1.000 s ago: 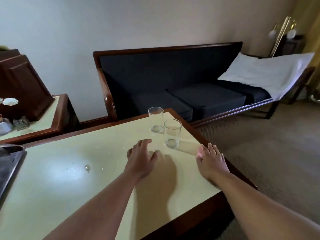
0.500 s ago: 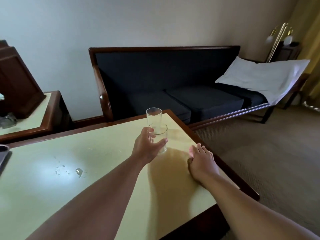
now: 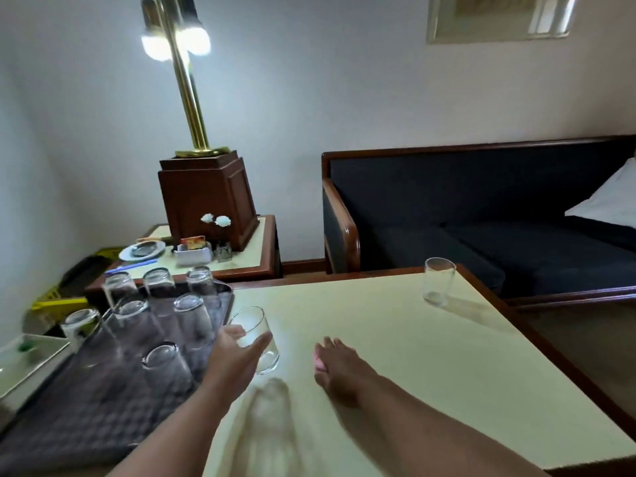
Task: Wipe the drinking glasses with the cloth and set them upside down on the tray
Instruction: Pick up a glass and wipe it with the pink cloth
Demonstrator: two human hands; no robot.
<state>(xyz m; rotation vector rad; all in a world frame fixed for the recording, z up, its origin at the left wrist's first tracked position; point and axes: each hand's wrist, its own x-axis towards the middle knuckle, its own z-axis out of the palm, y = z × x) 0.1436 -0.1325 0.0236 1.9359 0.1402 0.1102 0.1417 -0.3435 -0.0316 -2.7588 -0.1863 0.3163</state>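
since half a second ago the left hand point(image 3: 237, 354) has carried one glass point(image 3: 258, 342) from the far right corner of the bench point(image 3: 430, 373) across to the right edge of the tray point(image 3: 86, 425), leaving the other behind. nearest, the tray lies along the bench's left side, its dark mat bare in the near part; farther in, several upturned glasses point(image 3: 191, 315) stand close together. the left hand's fingers point(image 3: 234, 333) curl round the glass's far side with the thumb on the near side, gripping it tilted just above the bench, rim leaning toward the tray. the right hand point(image 3: 339, 370) lies flat on the bench, fingers straight, holding nothing. beyond it a broad stretch of bench top runs to the second glass point(image 3: 438, 285), upright near the far right corner. behind stand a side table point(image 3: 254, 256), a lamp point(image 3: 189, 98) and a dark sofa point(image 3: 481, 218).
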